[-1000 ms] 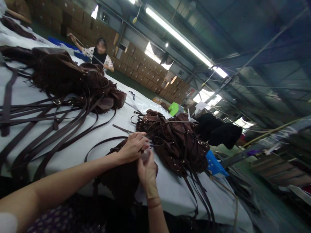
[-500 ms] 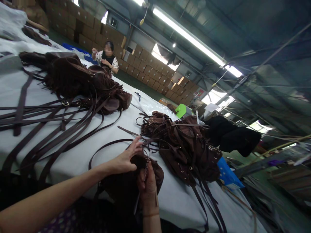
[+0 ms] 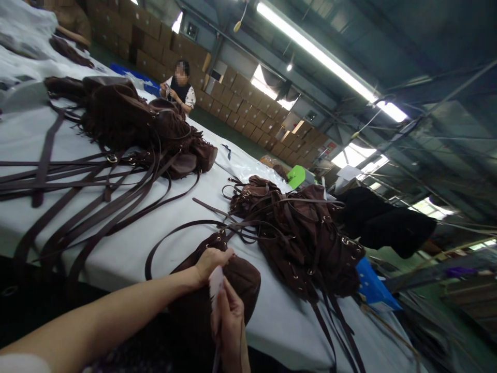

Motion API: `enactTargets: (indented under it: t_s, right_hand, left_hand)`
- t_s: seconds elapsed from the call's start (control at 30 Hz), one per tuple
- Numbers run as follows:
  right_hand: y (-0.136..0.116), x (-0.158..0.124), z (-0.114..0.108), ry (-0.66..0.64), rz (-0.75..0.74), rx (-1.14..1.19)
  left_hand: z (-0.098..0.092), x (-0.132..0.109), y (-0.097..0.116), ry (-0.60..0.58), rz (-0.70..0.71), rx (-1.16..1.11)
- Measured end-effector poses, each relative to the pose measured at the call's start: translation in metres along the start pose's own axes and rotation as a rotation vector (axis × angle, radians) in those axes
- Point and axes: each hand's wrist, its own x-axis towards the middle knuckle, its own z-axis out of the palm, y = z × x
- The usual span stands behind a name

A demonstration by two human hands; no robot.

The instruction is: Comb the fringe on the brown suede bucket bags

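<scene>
A dark brown bag (image 3: pixel 243 274) with metal eyelets near its top lies at the table's front edge, close to my body. My left hand (image 3: pixel 212 264) is closed on the upper part of this bag, its fingertips partly hidden. Just in front of it, my right hand (image 3: pixel 229 311) pinches a pale, flat piece with a jagged edge (image 3: pixel 216 284), held upright over the bag. What kind of piece it is I cannot make out. A long brown strap (image 3: pixel 171 229) loops from the bag across the white tabletop.
More brown bags (image 3: pixel 298 233) are heaped on the right, straps hanging over the edge. Another pile of fringed bags (image 3: pixel 128 114) lies at the left with long straps (image 3: pixel 97 210). Beyond stand a co-worker (image 3: pixel 180 88), a bright green object (image 3: pixel 297 177) and stacked cartons (image 3: pixel 248 111).
My left hand has gone from spread fingers to closed on the bag. My right hand has turned and now shows the pale piece upright. The bag's eyeleted top has come into sight.
</scene>
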Motion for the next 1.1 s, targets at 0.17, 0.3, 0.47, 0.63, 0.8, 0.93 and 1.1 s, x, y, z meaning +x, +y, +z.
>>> enactTargets:
  t_s: [0.17, 0.3, 0.47, 0.63, 0.8, 0.93, 1.1]
  right_hand:
    - [-0.009, -0.031, -0.01, -0.009, -0.091, -0.29]
    - [-0.033, -0.026, -0.032, 0.326, -0.177, -0.614]
    - [-0.024, -0.01, -0.067, 0.495, -0.153, -0.972]
    - [0.005, -0.004, -0.098, 0.584, -0.122, -0.97]
    - [0.019, 0.008, -0.103, 0.608, -0.172, -0.92]
    - [0.025, 0.004, -0.1, 0.614, -0.208, -0.922]
    - [0.037, -0.015, -0.105, 0.603, -0.221, -0.913]
  left_hand:
    - [-0.01, 0.017, -0.016, 0.042, -0.099, -0.042]
    - [-0.02, 0.004, -0.007, 0.029, -0.021, -0.138]
    - [-0.077, -0.048, 0.01, -0.162, 0.122, -0.521]
    - [-0.154, -0.061, 0.016, -0.585, 0.248, -0.488]
    - [-0.128, 0.023, 0.038, -0.213, 0.244, -0.226]
    - [-0.063, 0.072, 0.054, -0.414, 0.22, 0.018]
    - [-0.006, 0.062, 0.056, -0.58, 0.223, 0.113]
